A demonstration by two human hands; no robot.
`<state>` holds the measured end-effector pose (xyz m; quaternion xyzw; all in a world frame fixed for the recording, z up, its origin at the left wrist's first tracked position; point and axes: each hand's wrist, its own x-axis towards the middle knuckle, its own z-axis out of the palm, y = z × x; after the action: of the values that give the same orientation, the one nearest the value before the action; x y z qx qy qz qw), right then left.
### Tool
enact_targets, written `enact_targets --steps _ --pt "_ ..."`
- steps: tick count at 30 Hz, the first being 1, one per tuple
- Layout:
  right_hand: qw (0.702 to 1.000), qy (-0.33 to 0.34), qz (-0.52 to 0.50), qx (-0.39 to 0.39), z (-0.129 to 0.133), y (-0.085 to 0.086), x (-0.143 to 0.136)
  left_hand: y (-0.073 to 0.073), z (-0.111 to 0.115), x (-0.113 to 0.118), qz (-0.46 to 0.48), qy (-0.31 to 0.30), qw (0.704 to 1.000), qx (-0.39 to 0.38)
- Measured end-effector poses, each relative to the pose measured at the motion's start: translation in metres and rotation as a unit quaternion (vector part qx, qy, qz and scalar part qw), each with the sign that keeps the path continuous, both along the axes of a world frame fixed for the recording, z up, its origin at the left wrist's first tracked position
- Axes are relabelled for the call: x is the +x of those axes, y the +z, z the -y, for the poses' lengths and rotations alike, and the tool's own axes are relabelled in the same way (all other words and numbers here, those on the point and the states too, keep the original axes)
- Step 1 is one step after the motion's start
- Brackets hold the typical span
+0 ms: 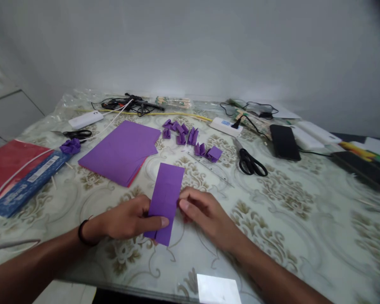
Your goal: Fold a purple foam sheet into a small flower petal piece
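A folded strip of purple paper [167,190] stands tilted over the near middle of the table. My left hand [129,217] is closed on its lower part, thumb flat across the front and fingers hidden behind. At the strip's right edge, the curled fingers and thumb of my right hand [205,213] pinch the paper; the fingertips are partly hidden. A stack of purple sheets [120,150] lies beyond my left hand, with a red edge showing beneath. Several small folded purple pieces [181,138] sit farther back, near a clear ruler [210,169].
Black-handled scissors [252,162] lie to the right, near a black phone [285,142] and a white power strip [226,126]. At left are a red and blue packet [22,181], crumpled purple paper [70,146] and another pair of scissors [77,134]. Cables run along the back.
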<state>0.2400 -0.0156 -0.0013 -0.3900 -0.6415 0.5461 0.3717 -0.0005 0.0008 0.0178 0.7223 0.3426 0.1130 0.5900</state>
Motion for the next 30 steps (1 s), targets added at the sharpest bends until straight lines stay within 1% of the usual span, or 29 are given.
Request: enact_targets --steps 1,3,6,8,10,12,15,17,21,23,25,30 --pt "1.0 0.001 0.017 0.0 0.002 0.001 -0.003 -0.003 0.0 0.001 0.002 -0.007 1.0 -0.03" --pt "0.999 0.002 0.046 0.005 0.004 0.002 -0.006 -0.007 0.0 0.004 0.014 -0.018 0.998 -0.054" --pt "0.997 0.008 0.074 0.024 0.003 0.005 -0.004 -0.009 -0.003 0.005 0.041 0.028 0.998 -0.037" --pt "0.995 0.024 0.085 0.037 0.001 0.006 -0.002 -0.008 -0.005 0.004 0.073 0.069 0.994 -0.046" --pt "0.994 0.032 0.091 0.04 0.0 0.007 -0.001 -0.007 -0.007 0.003 0.097 0.096 0.989 -0.056" --pt "0.995 0.015 0.089 0.029 -0.001 0.007 -0.002 -0.008 -0.006 0.003 0.082 0.11 0.989 -0.059" --pt "0.997 -0.02 0.077 0.001 -0.001 0.006 -0.003 -0.01 -0.005 0.004 0.018 0.123 0.99 -0.064" --pt "0.997 -0.022 0.077 -0.008 -0.002 0.005 -0.003 -0.01 -0.005 0.004 -0.001 0.138 0.989 -0.047" --pt "0.995 0.01 0.095 -0.007 -0.001 0.005 -0.002 -0.005 -0.011 -0.001 0.062 0.173 0.982 0.043" --pt "0.994 0.024 0.104 -0.008 -0.001 0.006 -0.002 -0.002 -0.012 -0.002 0.051 0.163 0.983 0.061" --pt "0.994 0.026 0.109 -0.009 -0.002 0.005 -0.002 -0.002 -0.011 -0.001 0.014 0.135 0.988 0.072" --pt "0.993 0.028 0.114 0.009 -0.003 0.002 -0.004 -0.005 -0.002 0.006 -0.048 0.107 0.987 0.114"
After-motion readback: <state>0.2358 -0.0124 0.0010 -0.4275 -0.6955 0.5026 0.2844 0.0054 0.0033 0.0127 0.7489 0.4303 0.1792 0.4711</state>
